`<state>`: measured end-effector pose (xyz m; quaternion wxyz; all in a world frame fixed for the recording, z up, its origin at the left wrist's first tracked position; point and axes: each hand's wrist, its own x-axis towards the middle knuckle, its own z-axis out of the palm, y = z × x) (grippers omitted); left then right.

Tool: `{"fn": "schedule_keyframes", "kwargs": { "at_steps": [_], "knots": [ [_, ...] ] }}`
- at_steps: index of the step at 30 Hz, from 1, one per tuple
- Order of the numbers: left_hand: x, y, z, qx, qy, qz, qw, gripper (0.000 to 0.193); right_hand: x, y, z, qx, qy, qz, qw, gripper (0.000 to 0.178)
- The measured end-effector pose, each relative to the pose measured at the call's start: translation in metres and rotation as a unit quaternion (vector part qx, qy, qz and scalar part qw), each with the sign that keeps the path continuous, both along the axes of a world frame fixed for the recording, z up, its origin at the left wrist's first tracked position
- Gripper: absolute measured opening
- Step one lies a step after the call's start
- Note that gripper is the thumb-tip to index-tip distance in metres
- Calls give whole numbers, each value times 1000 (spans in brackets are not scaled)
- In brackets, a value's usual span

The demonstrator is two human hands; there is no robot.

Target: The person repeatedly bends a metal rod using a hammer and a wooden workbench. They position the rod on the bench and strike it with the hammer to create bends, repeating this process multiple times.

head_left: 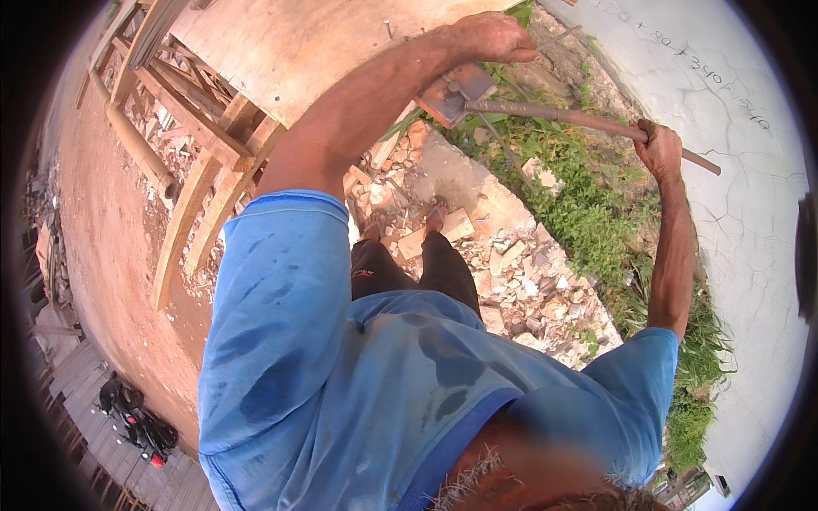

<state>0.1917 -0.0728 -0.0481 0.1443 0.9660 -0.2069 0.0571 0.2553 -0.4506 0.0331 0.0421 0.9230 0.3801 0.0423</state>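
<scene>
My right hand (660, 150) is wrapped round the long brown handle (588, 119) of a hoe, near its far right end. The rusty orange-brown hoe blade (446, 97) is at the left end, close to the edge of a wooden board. Above the blade, my left hand (498, 37) is closed in a fist. A thin rod (560, 37) shows just beyond its fingers; whether the fingers hold it, I cannot tell. Below the hoe head, another thin rod (508, 146) slants over the plants.
A plywood sheet (281, 51) lies at the upper left, beside timber framing (204, 128) and a tan pipe (141, 153). Broken rubble (520, 272) surrounds my feet. Green weeds (588, 221) line a cracked pale wall (741, 230). A motorcycle (136, 417) stands at the lower left.
</scene>
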Motion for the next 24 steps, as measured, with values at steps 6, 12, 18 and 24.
{"fn": "schedule_keyframes", "kwargs": {
  "at_steps": [6,12,18,24],
  "knots": [
    [22,5,-44,-217,-49,-42,974,31,-127,-46,-8,17,-26,-150,988,17],
    [19,2,-31,-193,-3,-40,980,32,-230,-36,-3,32,20,-297,954,41],
    [21,1,-41,-274,20,-9,961,40,-270,-21,25,48,84,-297,950,80],
    [28,3,-44,-247,11,-38,968,46,-338,2,8,66,79,-394,913,81]
  ]
}}
